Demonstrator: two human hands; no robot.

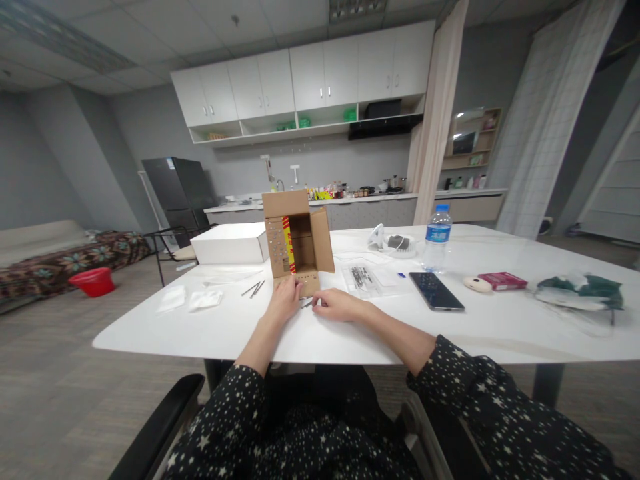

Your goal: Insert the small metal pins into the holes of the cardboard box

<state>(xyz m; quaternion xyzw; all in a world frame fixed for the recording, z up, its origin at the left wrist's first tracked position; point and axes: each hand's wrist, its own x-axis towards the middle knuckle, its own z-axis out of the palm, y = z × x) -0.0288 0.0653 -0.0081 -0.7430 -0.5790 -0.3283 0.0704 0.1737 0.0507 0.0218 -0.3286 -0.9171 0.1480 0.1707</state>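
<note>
Box (pixel 301 245) up on the counter (pixel 240 327), mouth open towards the hands! Left hand (pixel 286 298) in at the lower flap (pixel 311 285), fingers curled, its grip hidden; right hand (pixel 333 305) half-curled by a thin rod (pixel 306 305), and whether it has hold, can't tell. More rods (pixel 253 289) lie left, phone (pixel 435 291) well right.

The room has grey walls (pixel 145 117) and a grey floor (pixel 50 387). On the back wall there hang white cabinets (pixel 260 83) with 8 doors, above a long kitchen counter (pixel 350 217). At the left stand a dark refrigerator (pixel 175 183) and a sofa (pixel 45 235) with a flowered cover (pixel 113 252). In the ceiling (pixel 190 30) are 2 grille panels (pixel 60 40). At the right hang a beige curtain (pixel 440 100) and a pale checked curtain (pixel 545 113).
</note>
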